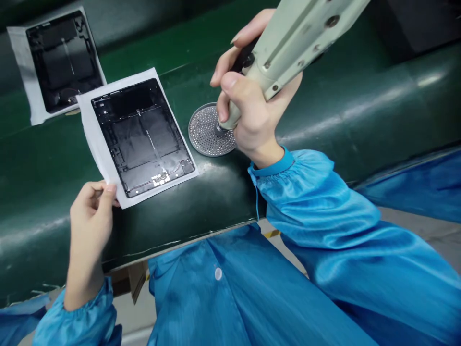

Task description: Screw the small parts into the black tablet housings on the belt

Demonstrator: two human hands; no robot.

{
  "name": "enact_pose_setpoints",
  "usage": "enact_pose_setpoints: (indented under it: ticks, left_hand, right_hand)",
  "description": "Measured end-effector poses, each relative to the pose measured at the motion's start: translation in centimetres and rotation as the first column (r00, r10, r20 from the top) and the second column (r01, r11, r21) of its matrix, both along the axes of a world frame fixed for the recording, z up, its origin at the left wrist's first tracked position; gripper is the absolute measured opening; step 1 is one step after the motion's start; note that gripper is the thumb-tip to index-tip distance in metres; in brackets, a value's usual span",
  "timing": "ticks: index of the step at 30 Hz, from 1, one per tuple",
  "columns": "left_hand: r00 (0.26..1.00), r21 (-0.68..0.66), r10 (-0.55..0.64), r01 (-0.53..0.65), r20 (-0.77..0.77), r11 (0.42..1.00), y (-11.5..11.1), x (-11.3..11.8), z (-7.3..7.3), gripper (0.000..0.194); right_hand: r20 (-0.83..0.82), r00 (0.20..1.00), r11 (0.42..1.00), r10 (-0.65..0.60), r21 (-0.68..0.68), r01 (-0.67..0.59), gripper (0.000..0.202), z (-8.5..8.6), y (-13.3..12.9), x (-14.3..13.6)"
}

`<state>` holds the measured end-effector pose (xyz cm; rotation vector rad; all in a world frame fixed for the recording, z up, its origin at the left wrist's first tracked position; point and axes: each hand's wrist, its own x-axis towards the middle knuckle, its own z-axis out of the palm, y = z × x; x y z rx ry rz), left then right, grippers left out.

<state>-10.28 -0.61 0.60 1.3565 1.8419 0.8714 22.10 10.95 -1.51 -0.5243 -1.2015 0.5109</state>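
My left hand (94, 211) pinches the near left corner of a white sheet (101, 154). On that sheet lies an opened tablet housing (144, 134), black inside, with a thin pale strip down its middle and a small board at the near edge. My right hand (254, 103) is wrapped round a pale green electric screwdriver (298, 43), held at a slant. The tool's tip points down over a round perforated metal dish (207, 132), whose right part my hand covers. Whether a screw sits on the tip I cannot tell.
A second opened tablet housing (61, 60) lies on its own white sheet at the far left. Beneath everything is a dark green work surface (162, 226) with a front edge by my body. A dark object (414, 29) stands at the far right.
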Motion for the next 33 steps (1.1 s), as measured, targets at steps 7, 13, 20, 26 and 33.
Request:
enact_pose_setpoints:
  ticks: [7,13,20,26,33]
  left_hand:
    - [0.864,-0.13,0.195,-0.151,0.464,0.98,2.0,1.3,0.5,0.049]
    - [0.795,-0.168,0.261,-0.201,0.547,0.965,5.0,2.2,1.3,0.03]
    - [0.762,-0.103,0.235,-0.218,0.604,0.971,12.7,3.5,1.4,0.023]
    - [0.746,-0.042,0.218,-0.247,0.629,0.968,20.2,5.6,1.9,0.033]
    - [0.828,-0.032,0.209,-0.226,0.521,0.974,26.5,6.6,1.1,0.028]
  right_hand:
    - [-0.049,0.999,1.0,-0.014,0.012,0.015,0.039,0.0,0.2,0.1]
    - [0.028,0.993,0.99,-0.114,-0.08,0.116,0.055,0.0,0.0,0.3]
    - [-0.032,0.998,0.998,-0.047,-0.045,0.046,0.039,0.1,0.4,0.2]
    - [-0.081,0.996,0.999,0.03,-0.018,-0.032,0.035,0.3,0.1,0.1]
    - [-0.053,0.998,0.996,0.04,-0.076,-0.044,0.035,0.6,-0.2,0.4]
